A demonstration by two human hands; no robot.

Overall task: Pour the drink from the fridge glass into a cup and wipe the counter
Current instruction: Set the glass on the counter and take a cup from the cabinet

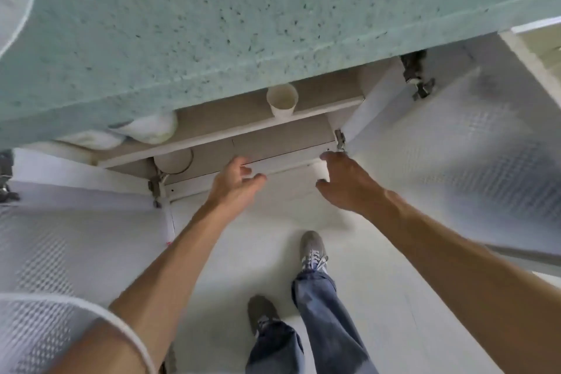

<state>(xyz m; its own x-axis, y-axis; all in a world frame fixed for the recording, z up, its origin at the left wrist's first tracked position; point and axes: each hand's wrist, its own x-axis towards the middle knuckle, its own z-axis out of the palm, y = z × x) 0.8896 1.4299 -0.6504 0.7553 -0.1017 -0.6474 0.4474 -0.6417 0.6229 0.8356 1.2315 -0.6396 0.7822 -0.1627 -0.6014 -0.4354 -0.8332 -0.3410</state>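
The one camera sits on my head, looking steeply down past the counter [212, 24] edge into the open cabinet [273, 136] below, close in, with my arms, legs and floor [379, 282] filling the lower frame.

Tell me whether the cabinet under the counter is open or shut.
Open. Both cabinet doors are swung outward, hinges exposed, and the inner shelf shows with a white paper cup standing upright on it.

Bright, even, diffuse light with faint shadows inside the open white under-counter cabinet [243, 143]; wide-angle distortion bends the speckled pale-green stone counter [212, 24] edge, and motion blur softens the frosted textured cabinet doors [470, 161].
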